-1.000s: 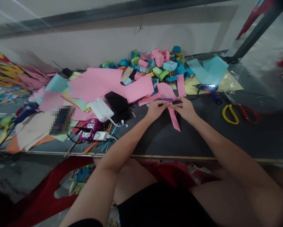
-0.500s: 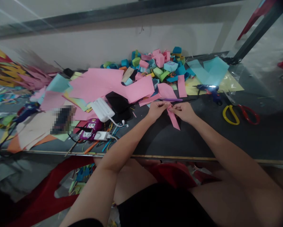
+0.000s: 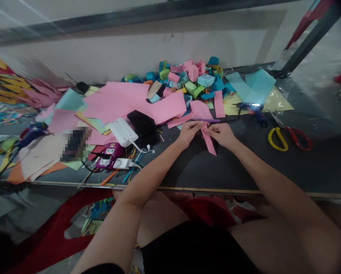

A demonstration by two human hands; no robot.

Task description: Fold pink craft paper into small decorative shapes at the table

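My left hand [image 3: 189, 131] and my right hand [image 3: 222, 134] meet over the dark table [image 3: 244, 167], both pinching the top end of a narrow pink paper strip [image 3: 209, 143]. The strip slants down and to the right from my fingers onto the table. Just beyond my fingertips lies a purple pen-like stick [image 3: 208, 120]. More pink strips [image 3: 218, 103] and pink sheets [image 3: 167, 106] lie behind it.
A heap of small folded paper boxes [image 3: 191, 78] sits at the back. Scissors with yellow and red handles [image 3: 290, 137] and a blue glue gun [image 3: 251, 108] lie to the right. A white power bank [image 3: 122, 132], a black pouch [image 3: 141, 125] and cables lie to the left.
My hands left the purple stick lying on the table and drew slightly closer together and toward me, working the top end of the pink strip.
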